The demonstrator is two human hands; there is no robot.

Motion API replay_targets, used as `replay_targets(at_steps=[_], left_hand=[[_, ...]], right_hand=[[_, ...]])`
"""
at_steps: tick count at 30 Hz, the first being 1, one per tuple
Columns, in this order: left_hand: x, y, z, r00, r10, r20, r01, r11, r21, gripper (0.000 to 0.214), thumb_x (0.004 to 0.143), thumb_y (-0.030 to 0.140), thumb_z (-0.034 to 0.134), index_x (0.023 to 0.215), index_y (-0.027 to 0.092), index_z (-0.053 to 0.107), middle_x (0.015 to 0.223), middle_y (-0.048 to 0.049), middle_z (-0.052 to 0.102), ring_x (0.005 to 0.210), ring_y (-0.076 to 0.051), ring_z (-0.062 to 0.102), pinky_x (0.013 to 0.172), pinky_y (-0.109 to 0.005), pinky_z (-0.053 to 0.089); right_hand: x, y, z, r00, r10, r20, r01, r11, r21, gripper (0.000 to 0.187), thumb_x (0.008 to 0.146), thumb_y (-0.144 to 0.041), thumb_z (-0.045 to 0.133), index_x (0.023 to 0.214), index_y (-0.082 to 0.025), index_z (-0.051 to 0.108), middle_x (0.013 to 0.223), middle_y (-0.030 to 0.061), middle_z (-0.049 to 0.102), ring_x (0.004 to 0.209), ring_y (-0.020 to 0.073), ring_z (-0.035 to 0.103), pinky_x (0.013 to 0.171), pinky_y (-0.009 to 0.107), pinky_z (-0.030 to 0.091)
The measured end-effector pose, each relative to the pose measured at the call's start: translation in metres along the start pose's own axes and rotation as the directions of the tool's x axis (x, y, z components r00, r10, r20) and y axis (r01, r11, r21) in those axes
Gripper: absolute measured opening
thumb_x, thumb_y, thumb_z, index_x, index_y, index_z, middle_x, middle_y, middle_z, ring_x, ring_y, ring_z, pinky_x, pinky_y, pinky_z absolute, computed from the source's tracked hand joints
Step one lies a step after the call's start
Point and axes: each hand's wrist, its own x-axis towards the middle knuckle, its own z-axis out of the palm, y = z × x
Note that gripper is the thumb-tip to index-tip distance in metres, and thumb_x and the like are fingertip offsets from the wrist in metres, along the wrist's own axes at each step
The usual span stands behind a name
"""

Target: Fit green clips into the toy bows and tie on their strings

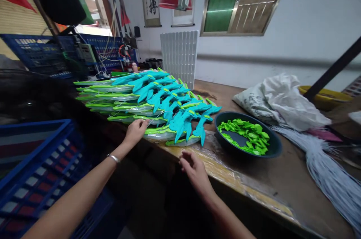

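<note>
A large pile of long plastic pieces (158,96), clear-bodied with lime-green edges and turquoise tail-shaped ends, lies along the table's near left side. My left hand (135,132) is at the pile's front edge, thumb and forefinger pinched on a thin pale cord (160,115) that runs over the pieces. Just off the table edge, below the nearest pieces, is my right hand (195,173). Its fingers are curled in towards the thumb; whatever they may hold is too small to make out. A dark round basin (275,150) of small lime-green plastic parts (254,137) stands to the right.
White sacks (287,99) and a bundle of pale cords (324,163) lie on the right of the table (282,178). A blue crate (56,167) stands below left. Behind the pile rises a white ribbed panel (180,56); a red lamp (170,0) hangs overhead.
</note>
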Motion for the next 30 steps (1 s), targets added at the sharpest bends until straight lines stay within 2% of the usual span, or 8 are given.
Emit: replay_targets(at_steps=[6,10,14,17,19,22,24,30], left_hand=[[-0.035,0.020,-0.005,0.910,0.054,0.411,-0.033,0.998,-0.058,0.035,0.074,0.051,0.070,0.062,0.019,0.073,0.054,-0.0011,0.058,0.053,-0.018,0.050,0.054,-0.028,0.036],[-0.079,0.028,-0.014,0.884,0.109,0.455,-0.066,0.992,-0.109,0.030,0.080,0.045,0.066,0.065,0.020,0.073,0.066,-0.0041,0.068,0.066,-0.021,0.060,0.062,-0.028,0.043],[-0.140,0.012,-0.014,0.888,0.100,0.448,-0.046,0.991,-0.128,0.028,0.082,0.045,0.068,0.069,0.021,0.072,0.066,-0.0049,0.067,0.065,-0.022,0.061,0.061,-0.029,0.044],[-0.169,-0.005,-0.020,0.821,0.073,0.566,-0.048,0.997,-0.059,0.032,0.088,0.048,0.064,0.072,0.021,0.071,0.070,-0.0045,0.068,0.068,-0.022,0.063,0.064,-0.029,0.046],[-0.171,-0.007,-0.031,0.815,0.065,0.576,-0.064,0.998,-0.022,0.029,0.091,0.048,0.063,0.083,0.022,0.072,0.085,-0.0057,0.073,0.082,-0.024,0.067,0.076,-0.031,0.050],[-0.148,0.007,-0.049,0.909,0.010,0.416,0.043,0.992,-0.116,0.041,0.087,0.055,0.066,0.111,0.022,0.068,0.117,-0.0109,0.072,0.111,-0.029,0.066,0.096,-0.037,0.051],[-0.124,0.026,-0.057,0.928,-0.016,0.373,0.131,0.949,-0.285,0.056,0.085,0.059,0.069,0.124,0.020,0.060,0.129,-0.0143,0.067,0.121,-0.031,0.062,0.099,-0.038,0.052],[-0.096,0.073,-0.048,0.893,0.020,0.449,0.252,0.806,-0.536,0.065,0.079,0.053,0.079,0.127,0.014,0.059,0.116,-0.0127,0.074,0.102,-0.027,0.070,0.084,-0.030,0.057]], right_hand=[[0.056,0.015,-0.006,0.978,0.174,-0.114,-0.142,0.960,0.241,0.065,0.073,-0.069,0.073,0.110,-0.018,0.059,0.102,0.0084,0.069,0.091,0.0208,0.067,0.067,0.027,0.056],[0.079,0.010,-0.016,0.970,0.244,0.020,-0.232,0.890,0.393,0.073,0.062,-0.079,0.074,0.095,-0.015,0.063,0.090,0.0108,0.072,0.078,0.0217,0.070,0.062,0.030,0.057],[0.079,0.001,-0.020,0.960,0.238,0.148,-0.280,0.843,0.460,0.066,0.049,-0.064,0.088,0.085,-0.014,0.064,0.082,0.0101,0.072,0.070,0.0214,0.069,0.061,0.032,0.057],[0.056,-0.008,-0.016,0.959,0.207,0.196,-0.276,0.843,0.461,0.059,0.052,-0.053,0.090,0.089,-0.015,0.063,0.078,0.0053,0.072,0.064,0.0178,0.067,0.059,0.029,0.056],[0.031,-0.015,-0.010,0.954,0.180,0.238,-0.272,0.854,0.444,0.052,0.058,-0.048,0.088,0.091,-0.016,0.063,0.077,0.0042,0.072,0.064,0.0172,0.067,0.059,0.027,0.055],[-0.014,-0.024,0.006,0.944,0.135,0.300,-0.244,0.900,0.362,0.037,0.071,-0.041,0.080,0.094,-0.016,0.064,0.076,0.0035,0.072,0.067,0.0176,0.067,0.061,0.026,0.053],[-0.045,-0.023,0.021,0.943,0.099,0.318,-0.185,0.950,0.252,0.026,0.077,-0.034,0.071,0.094,-0.017,0.064,0.078,0.0025,0.071,0.069,0.0175,0.066,0.063,0.026,0.052],[-0.102,-0.004,0.036,0.915,0.204,0.349,-0.180,0.979,-0.099,0.046,0.069,-0.037,0.080,0.112,-0.022,0.069,0.099,0.0035,0.070,0.095,0.0270,0.064,0.081,0.030,0.050]])
